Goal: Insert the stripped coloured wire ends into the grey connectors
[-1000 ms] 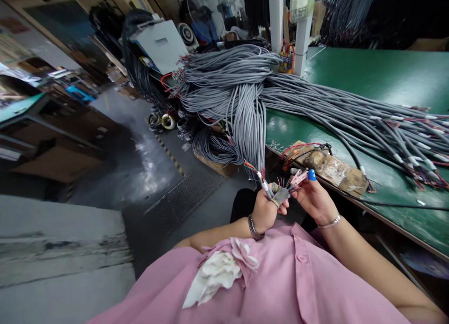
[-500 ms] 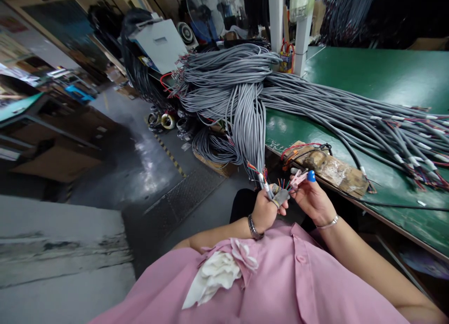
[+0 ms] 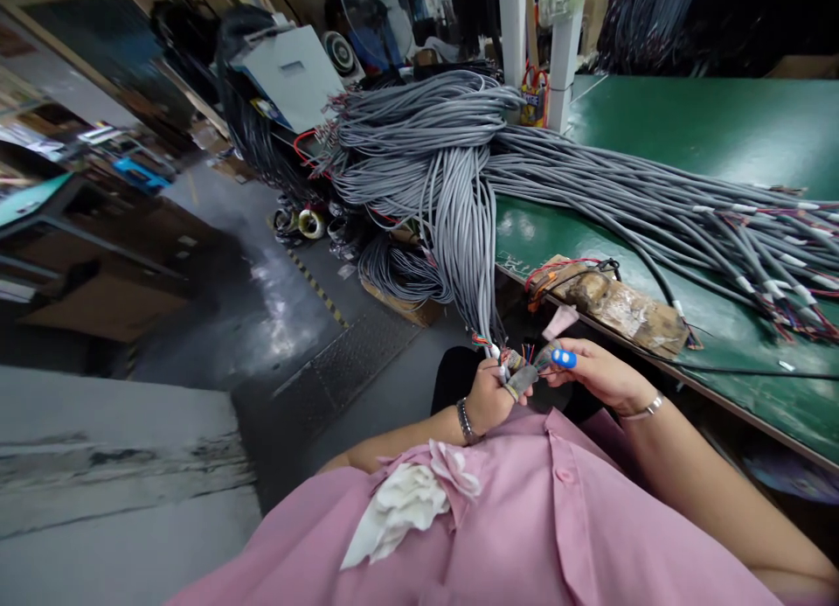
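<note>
My left hand (image 3: 488,396) is closed round the end of a grey cable (image 3: 493,352) with a white sleeve. Grey coverings wrap some of its fingers. Thin coloured wires (image 3: 528,352) fan out from between those fingers. Close beside it, my right hand (image 3: 590,372) pinches at the wires' tips, its thumb in a blue finger cot (image 3: 564,358). A pale pink flat piece (image 3: 560,323) sticks up behind the right fingers; I cannot tell what it is. The fingertips partly hide the wire ends.
A thick bundle of grey cables (image 3: 459,212) hangs over the edge of the green table (image 3: 662,107); more cables stretch right across it. A taped wooden block (image 3: 609,309) with a black cord lies at the near edge. A white post (image 3: 562,73) stands behind.
My right hand has turned and come lower, its thumb now over the wire tips beside my left hand. The pink piece points upward now. My left hand has shifted slightly.
</note>
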